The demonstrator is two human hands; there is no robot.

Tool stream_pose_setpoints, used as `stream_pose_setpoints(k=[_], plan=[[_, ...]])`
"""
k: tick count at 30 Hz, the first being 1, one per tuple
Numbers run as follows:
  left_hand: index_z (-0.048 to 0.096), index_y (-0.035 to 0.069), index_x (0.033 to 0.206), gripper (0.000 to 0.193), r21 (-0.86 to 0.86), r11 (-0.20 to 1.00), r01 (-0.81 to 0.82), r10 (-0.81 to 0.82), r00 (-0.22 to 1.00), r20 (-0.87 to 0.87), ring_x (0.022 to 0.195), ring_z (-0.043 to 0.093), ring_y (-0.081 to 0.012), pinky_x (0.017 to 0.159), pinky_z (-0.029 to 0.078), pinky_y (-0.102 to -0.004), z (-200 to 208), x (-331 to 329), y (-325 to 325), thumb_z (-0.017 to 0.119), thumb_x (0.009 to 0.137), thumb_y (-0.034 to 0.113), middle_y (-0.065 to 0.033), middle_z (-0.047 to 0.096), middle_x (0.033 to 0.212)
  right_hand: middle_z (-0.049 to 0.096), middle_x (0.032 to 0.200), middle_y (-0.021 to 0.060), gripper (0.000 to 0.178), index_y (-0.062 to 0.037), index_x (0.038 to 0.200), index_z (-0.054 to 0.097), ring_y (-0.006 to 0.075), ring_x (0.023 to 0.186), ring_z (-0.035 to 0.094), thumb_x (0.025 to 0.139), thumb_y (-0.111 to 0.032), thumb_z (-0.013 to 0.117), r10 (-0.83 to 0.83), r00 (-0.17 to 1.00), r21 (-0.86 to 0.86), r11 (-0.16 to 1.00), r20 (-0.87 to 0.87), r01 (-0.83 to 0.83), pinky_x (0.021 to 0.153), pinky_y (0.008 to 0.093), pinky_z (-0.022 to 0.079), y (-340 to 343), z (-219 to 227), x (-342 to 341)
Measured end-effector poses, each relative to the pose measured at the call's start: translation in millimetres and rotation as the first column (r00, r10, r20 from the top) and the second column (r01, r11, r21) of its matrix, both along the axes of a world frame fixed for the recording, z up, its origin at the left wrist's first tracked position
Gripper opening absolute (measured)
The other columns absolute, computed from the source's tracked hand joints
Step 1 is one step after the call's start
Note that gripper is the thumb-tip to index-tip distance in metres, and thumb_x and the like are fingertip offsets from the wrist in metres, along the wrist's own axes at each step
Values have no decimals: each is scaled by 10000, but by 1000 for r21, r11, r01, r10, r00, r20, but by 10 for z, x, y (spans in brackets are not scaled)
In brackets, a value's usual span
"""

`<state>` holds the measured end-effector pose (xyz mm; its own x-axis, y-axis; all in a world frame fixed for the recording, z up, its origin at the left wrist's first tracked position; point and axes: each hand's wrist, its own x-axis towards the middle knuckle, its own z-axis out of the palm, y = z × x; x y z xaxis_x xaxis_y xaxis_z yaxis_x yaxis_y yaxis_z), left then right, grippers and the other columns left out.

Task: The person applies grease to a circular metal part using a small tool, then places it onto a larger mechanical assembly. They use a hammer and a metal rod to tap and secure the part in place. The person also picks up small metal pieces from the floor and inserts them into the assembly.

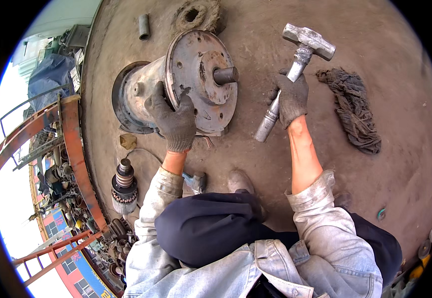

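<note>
A gloved left hand (173,119), my own, rests against a worn cylindrical electric motor housing (139,82) lying on its side. Its thumb and forefinger are spread near the rim of the round end flange (216,111); the other fingers are partly hidden. From the flange's middle a short shaft (226,75) sticks out to the right. My gloved right hand (292,97) is wrapped around the metal handle of a sledgehammer (308,40). The hammer is held off to the right of the motor, head up and away from me, touching nothing else.
A crumpled dark rag (350,109) lies on the right. Behind the motor are a dirt-caked ring (198,17) and a short pipe (144,27). A rotor with copper-coloured rings (125,186) stands at left, near a power tool (195,182). Rusty steel beams (79,159) edge the ground.
</note>
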<state>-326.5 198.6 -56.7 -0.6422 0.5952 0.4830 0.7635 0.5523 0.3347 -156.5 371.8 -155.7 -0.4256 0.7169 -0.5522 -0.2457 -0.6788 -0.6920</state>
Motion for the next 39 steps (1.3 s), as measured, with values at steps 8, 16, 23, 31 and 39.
stream_pose_setpoints(k=[8,16,23,31,39], plan=[[524,-82,1419,637,-67,997,23,-27,998,-58,1188,555,-406,1065,446,-469,-33,-29,6,709,847,130,-250,540,1258,577,677,50,192,-20,929,576,172,496,582,853,-135,709,567,818,-8,822,98,-569,447,342,500,-342,-358,-59],[487,-82,1470,669,-22,1000,0,-1,998,-68,1250,519,-415,1113,403,-491,-120,67,-63,689,861,106,-267,519,1316,560,664,88,180,-59,980,478,197,443,552,864,-31,612,-210,978,-80,974,10,210,411,359,463,150,-191,271],[335,-56,1573,872,-85,996,-10,5,998,-59,1359,440,-449,1192,314,-504,-294,238,-172,722,813,129,-281,402,1464,623,655,106,188,28,932,627,205,488,609,826,-113,689,468,859,-69,883,208,-464,436,367,504,-881,-503,-230],[229,-48,1626,959,158,986,-52,-55,794,605,1212,589,-244,973,533,-347,238,199,-283,816,902,175,-187,535,1408,583,665,47,179,-43,951,565,158,474,557,912,-146,706,43,997,-72,997,69,-38,431,324,489,-317,-238,299],[531,-95,1429,822,-38,998,-54,63,957,283,1138,631,-280,986,514,-401,-10,75,-70,890,820,325,-200,604,1278,581,646,66,152,-5,842,598,176,469,571,821,-125,690,332,857,176,888,394,-425,423,337,482,-1269,-840,-183]])
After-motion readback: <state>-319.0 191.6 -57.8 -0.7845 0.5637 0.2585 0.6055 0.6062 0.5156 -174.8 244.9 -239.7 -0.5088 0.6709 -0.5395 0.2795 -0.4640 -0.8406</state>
